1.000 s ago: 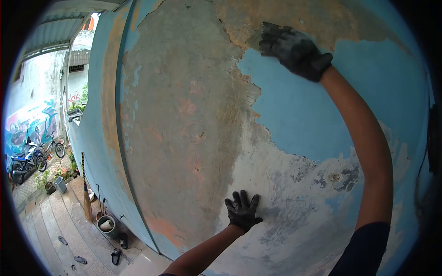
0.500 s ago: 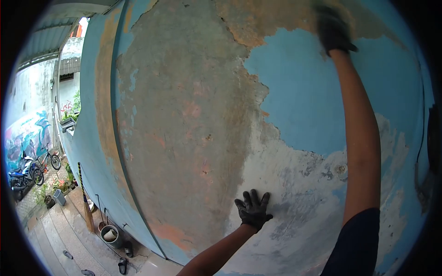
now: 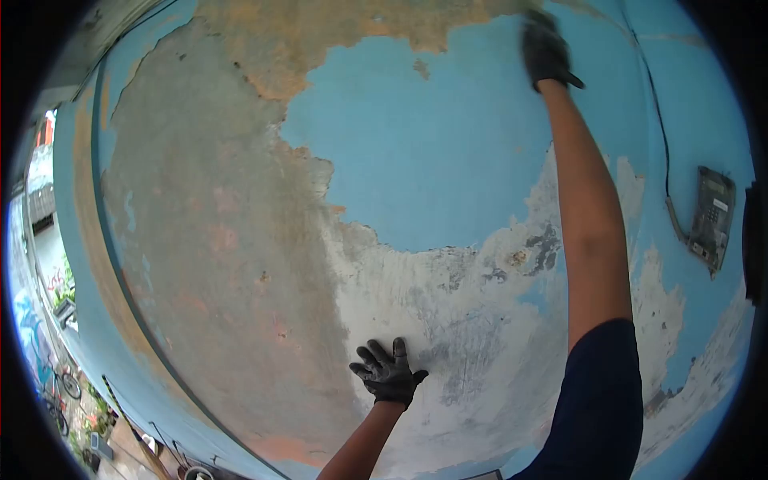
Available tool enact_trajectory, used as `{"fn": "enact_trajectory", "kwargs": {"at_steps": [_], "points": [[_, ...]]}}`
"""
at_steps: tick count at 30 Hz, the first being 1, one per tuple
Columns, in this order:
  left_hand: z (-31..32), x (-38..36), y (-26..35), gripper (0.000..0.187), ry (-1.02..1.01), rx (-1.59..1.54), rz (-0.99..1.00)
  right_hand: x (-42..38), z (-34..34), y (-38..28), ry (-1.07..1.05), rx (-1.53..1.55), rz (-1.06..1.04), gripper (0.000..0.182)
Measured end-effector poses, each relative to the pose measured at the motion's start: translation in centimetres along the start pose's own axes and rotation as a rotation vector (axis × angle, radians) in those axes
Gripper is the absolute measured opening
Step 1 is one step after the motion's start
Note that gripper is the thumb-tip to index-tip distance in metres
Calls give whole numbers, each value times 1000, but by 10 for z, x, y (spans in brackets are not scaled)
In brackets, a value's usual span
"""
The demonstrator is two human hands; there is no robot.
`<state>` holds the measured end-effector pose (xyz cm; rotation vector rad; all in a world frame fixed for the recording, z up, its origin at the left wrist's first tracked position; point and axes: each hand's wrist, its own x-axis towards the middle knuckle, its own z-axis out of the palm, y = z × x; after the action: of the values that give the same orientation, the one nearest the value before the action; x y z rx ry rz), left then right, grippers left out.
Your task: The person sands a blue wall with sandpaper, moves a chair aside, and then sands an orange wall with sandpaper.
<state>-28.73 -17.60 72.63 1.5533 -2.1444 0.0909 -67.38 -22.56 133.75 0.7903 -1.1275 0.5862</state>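
Observation:
A large wall [image 3: 416, 144] fills the head view, part blue paint, part bare grey-brown plaster, part whitish scraped patches. My left hand [image 3: 389, 373], in a dark glove, lies against the whitish area with its fingers spread, holding nothing. High up at the right, my gloved right hand [image 3: 547, 53] is over the blue paint near the edge of the brownish plaster. Its thumb sticks out to the side, while the other fingers are smeared by motion. Whether anything is under that palm cannot be made out.
A boxy dark device [image 3: 712, 216] hangs at the right, with a black cable [image 3: 658, 104] running up from it. At lower left are a broom [image 3: 132, 424], a bucket's rim [image 3: 198, 474] and a bicycle [image 3: 68, 384]. A vertical ridge [image 3: 112, 240] runs down the wall's left side.
The view has turned right, bringing the wall device into sight and pushing the steps mostly out. My right hand has shifted over the wall. My left hand stays pressed on the whitish patch.

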Motion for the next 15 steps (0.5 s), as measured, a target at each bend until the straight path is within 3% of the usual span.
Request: {"fn": "enact_trajectory", "kwargs": {"at_steps": [1, 2, 3, 5, 6, 7, 9, 11, 13, 14, 15], "points": [[1, 3, 1, 110, 13, -2, -5, 8, 65, 53, 167, -518, 26, 34], [-1, 9, 2, 110, 20, -1, 12, -16, 15, 54, 387, -485, 78, 27], [-2, 12, 2, 112, 11, 28, -15, -18, -18, 35, 383, -504, 75, 27], [3, 7, 5, 116, -37, 82, -57, -21, -57, -9, 30, 213, 382, 39], [4, 8, 5, 118, -51, 120, -70, -20, -58, -47, -84, 176, 227, 43], [-3, 8, 9, 120, -93, 107, -102, -31, -82, -89, -95, 152, 229, 43], [-2, 5, 9, 122, -73, 35, -103, -59, -132, -154, 193, 274, -651, 49], [-12, 2, 16, 116, -37, 26, -76, -58, -131, -130, 228, 316, -636, 49], [-18, 7, 22, 131, -171, 80, -197, -64, -124, -96, 278, 394, -605, 50], [-11, 5, 18, 136, -126, 121, -165, -57, -92, -58, 540, 284, -365, 43], [-12, 8, 21, 136, -123, 127, -158, -53, -59, -14, 385, -70, -156, 43]]}}
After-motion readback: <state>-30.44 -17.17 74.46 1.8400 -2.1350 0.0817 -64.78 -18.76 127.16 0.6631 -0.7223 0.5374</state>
